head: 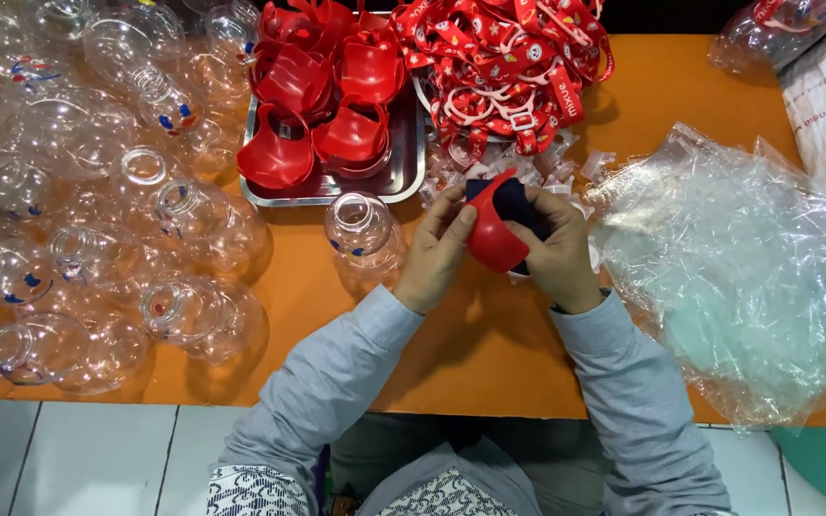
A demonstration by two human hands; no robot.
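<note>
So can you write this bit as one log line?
left hand: holds red cap | right hand: same cap | metal tray: red caps

Bright overhead light, glare on clear bottles (97,191), soft shadows, edges perhaps slightly bowed

Centre of frame: left hand (440,250) and right hand (554,250) grip red cap (491,239) with dark inside, above orange table (489,354). Clear bottle (363,232) just left of hands. Metal tray (403,182) of red caps upper centre. Red straps (509,57) top. Clear bottles (97,201) crowd left. Plastic bags (738,268) right.
</note>
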